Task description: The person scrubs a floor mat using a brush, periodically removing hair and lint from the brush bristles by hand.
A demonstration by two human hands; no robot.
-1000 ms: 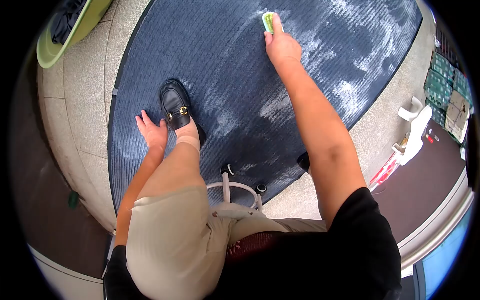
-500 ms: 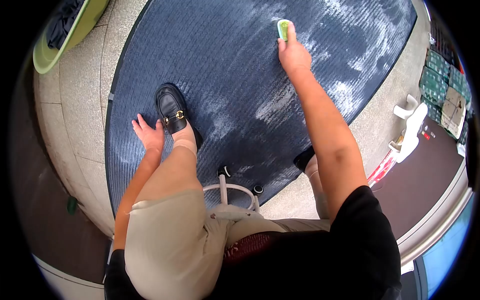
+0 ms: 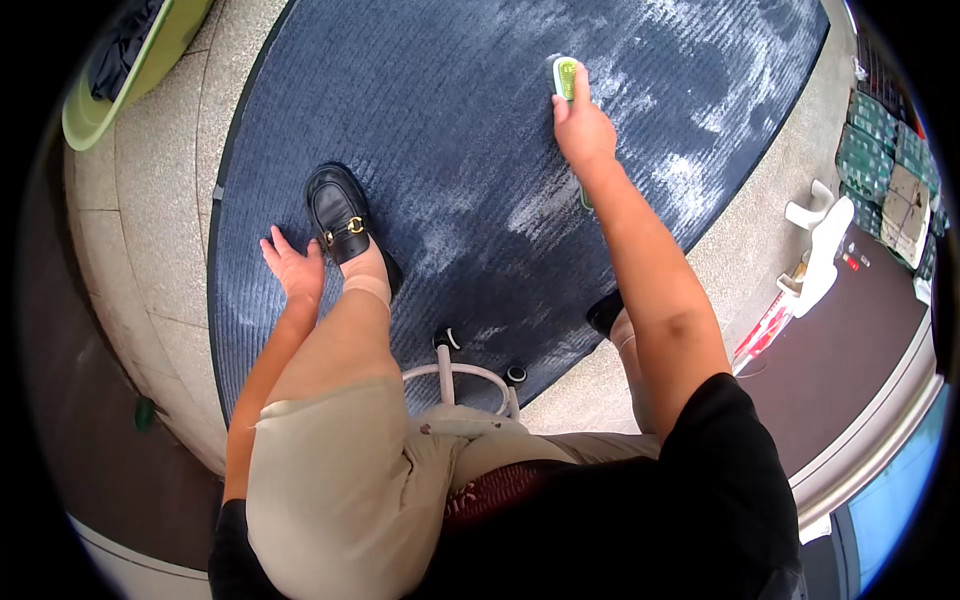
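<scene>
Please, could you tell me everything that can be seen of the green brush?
The brush has a bright green, textured upper face with a pale rim, and looks like plastic. Its rounded front end points away from the person. The right hand grips it from above, one finger stretched along the top, hiding its middle; a slim green piece by the wrist may be its handle end. It appears to rest on the dark blue mat. Any bristles underneath are hidden.
</scene>
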